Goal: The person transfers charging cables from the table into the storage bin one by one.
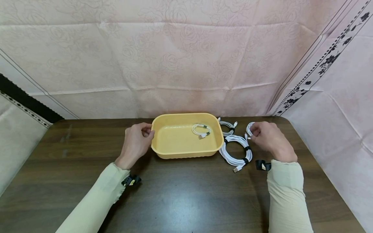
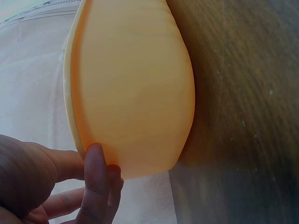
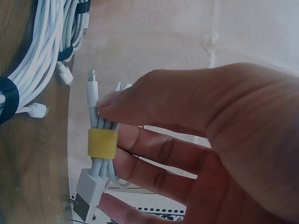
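My left hand [image 1: 136,139] pinches the left rim of a yellow plastic basin [image 1: 172,152], thumb on one side and fingers on the other. Inside the basin lies a small coiled white USB cable [image 1: 201,130]. Over to the right, my right hand [image 1: 269,137] holds another coiled white USB cable between thumb and fingers. In the right wrist view this charging cable [image 3: 96,172] shows a yellow tie, a USB plug at one end and a slim connector at the other.
A large coil of white cable [image 1: 247,154] with black ties lies on the dark wooden table [image 1: 180,194] against the basin's right side. Behind it is a smaller white coil [image 1: 227,123]. A pale floral cloth [image 1: 175,64] hangs along the table's back edge.
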